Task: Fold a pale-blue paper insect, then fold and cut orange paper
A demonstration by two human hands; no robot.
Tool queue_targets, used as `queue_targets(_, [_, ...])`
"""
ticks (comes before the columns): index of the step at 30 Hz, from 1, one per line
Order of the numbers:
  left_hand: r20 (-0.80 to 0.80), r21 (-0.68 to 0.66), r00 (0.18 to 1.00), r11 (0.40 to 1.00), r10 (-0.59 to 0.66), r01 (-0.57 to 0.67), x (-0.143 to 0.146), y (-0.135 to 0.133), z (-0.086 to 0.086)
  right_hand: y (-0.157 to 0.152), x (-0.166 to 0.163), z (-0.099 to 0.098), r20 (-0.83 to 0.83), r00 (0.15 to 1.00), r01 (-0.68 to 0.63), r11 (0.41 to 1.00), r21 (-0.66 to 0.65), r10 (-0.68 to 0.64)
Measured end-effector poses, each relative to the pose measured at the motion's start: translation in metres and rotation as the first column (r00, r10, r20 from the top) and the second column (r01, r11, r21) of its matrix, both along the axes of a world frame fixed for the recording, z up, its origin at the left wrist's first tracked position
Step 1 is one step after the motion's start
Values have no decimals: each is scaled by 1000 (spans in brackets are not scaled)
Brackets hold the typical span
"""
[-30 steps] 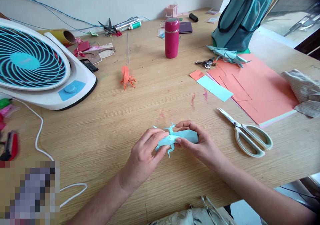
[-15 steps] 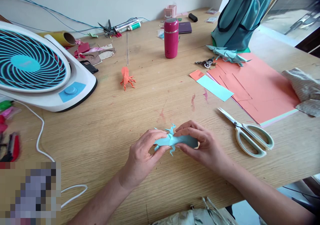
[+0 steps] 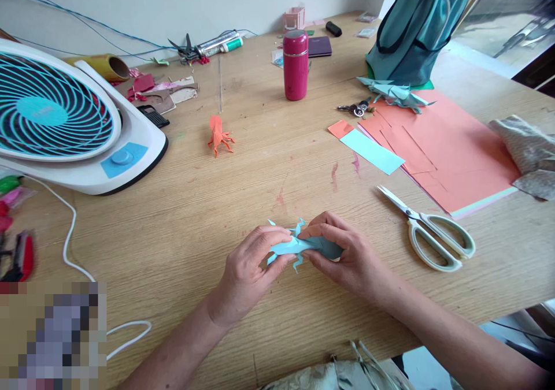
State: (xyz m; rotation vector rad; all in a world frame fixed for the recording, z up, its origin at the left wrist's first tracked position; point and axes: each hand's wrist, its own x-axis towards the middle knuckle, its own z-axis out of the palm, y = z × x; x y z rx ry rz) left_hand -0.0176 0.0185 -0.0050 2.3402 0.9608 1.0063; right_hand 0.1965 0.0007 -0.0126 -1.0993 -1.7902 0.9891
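Note:
Between my two hands is a light blue origami insect point(image 3: 303, 244) with thin zigzag legs sticking out on both sides of its body. My left hand point(image 3: 255, 257) pinches its left part between thumb and fingers. With thumb below and fingers above, my right hand point(image 3: 347, 251) grips the wider right part; the fingers cover some of the paper. To the right of my right hand lie white-handled scissors point(image 3: 427, 231), slightly spread. Farther off on the table stands an orange origami insect point(image 3: 219, 136) with folded legs.
A white and blue fan point(image 3: 82, 118) fills the left side, its white cable point(image 3: 69, 228) running down the table. Orange paper sheets point(image 3: 459, 147), a blue paper strip point(image 3: 372, 151), keys point(image 3: 358, 108) and a blue origami figure point(image 3: 396, 94) lie right. A magenta bottle point(image 3: 295, 66) and backpack point(image 3: 418, 32) stand behind.
My fingers have shifted slightly on the blue origami insect, and its right part now looks more rounded. The insect has tilted a little; both hands stay in nearly the same place.

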Motion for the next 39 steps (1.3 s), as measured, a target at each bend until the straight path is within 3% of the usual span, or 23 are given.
queue_targets(13, [41,-64,999,998,21,-18,-4,4,0,2,5,-1,19,1000,1,996,95,-2])
queue_targets(18, [-65,-95,994,991,89,-95,-10,12,-3,5,11,2,48,994,86,978,193,-96])
queue_targets(22, [-220,5,960,984,174,-177,-11,14,0,4,9,-1,76,986,123,957,263,-148])
queue_targets(27, [-175,149,953,964,246,-222,-5,5,16,-1,2,-3,109,980,113,919,378,-166])
queue_targets(32, [-95,-26,978,982,185,-188,10,2,23,-6,-1,-3,127,978,99,905,414,-165])
queue_targets(39, [44,-281,981,945,187,-167,18,6,27,-5,-1,-2,104,979,119,909,399,-174])
